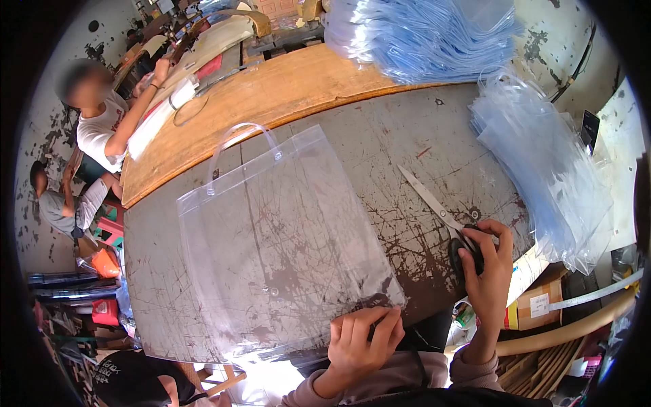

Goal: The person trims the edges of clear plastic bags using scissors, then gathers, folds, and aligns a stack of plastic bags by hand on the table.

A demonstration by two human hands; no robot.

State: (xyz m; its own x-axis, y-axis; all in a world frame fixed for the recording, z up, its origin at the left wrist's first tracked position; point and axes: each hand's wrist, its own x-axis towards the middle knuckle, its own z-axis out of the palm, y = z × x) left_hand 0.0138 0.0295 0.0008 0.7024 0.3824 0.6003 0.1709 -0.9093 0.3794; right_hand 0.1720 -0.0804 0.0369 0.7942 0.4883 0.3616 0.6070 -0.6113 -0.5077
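Note:
A clear plastic bag (pixel 285 230) with a looped handle (pixel 215 159) lies flat on the scratched grey tabletop (pixel 447 129). My left hand (pixel 366 339) is at the bag's near right corner, fingers curled and closed on its edge. To the right, my right hand (pixel 489 268) has its thumb and fingers on the black handles of a pair of scissors (pixel 437 203). The scissors rest on the table, with their silver blades pointing away from me, beside the bag and apart from it.
A stack of clear bags (pixel 542 169) hangs over the table's right edge. A big bluish pile of plastic (pixel 420 41) sits on the wooden board (pixel 285 88) behind. Someone in a white shirt (pixel 102 125) works at the far left; another person in a black cap (pixel 132 380) is close at lower left.

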